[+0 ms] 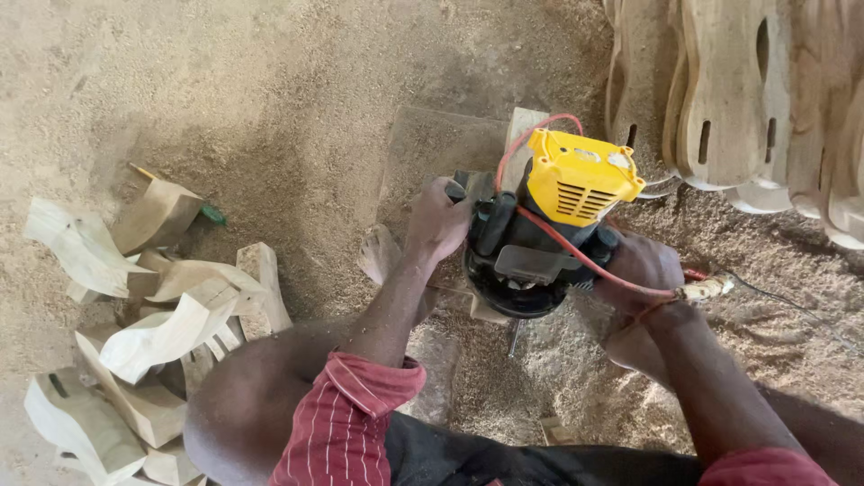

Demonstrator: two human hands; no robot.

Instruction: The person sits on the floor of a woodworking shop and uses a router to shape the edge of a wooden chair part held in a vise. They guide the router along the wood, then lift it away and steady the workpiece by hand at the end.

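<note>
A hand-held router (540, 234) with a yellow top and black body sits on a wooden workpiece (450, 148) lying in sawdust. My left hand (438, 219) grips its left handle. My right hand (641, 265) grips the right handle. A red cord (576, 256) loops over the tool and runs across my right wrist to a taped joint (706, 288). The part of the wood under the tool's base is hidden.
A heap of curved, cut wooden pieces (153, 315) lies at the left by my knee (247, 405). A row of shaped wooden boards (738, 99) with slots leans at the upper right. Sawdust (225, 90) covers the ground all around.
</note>
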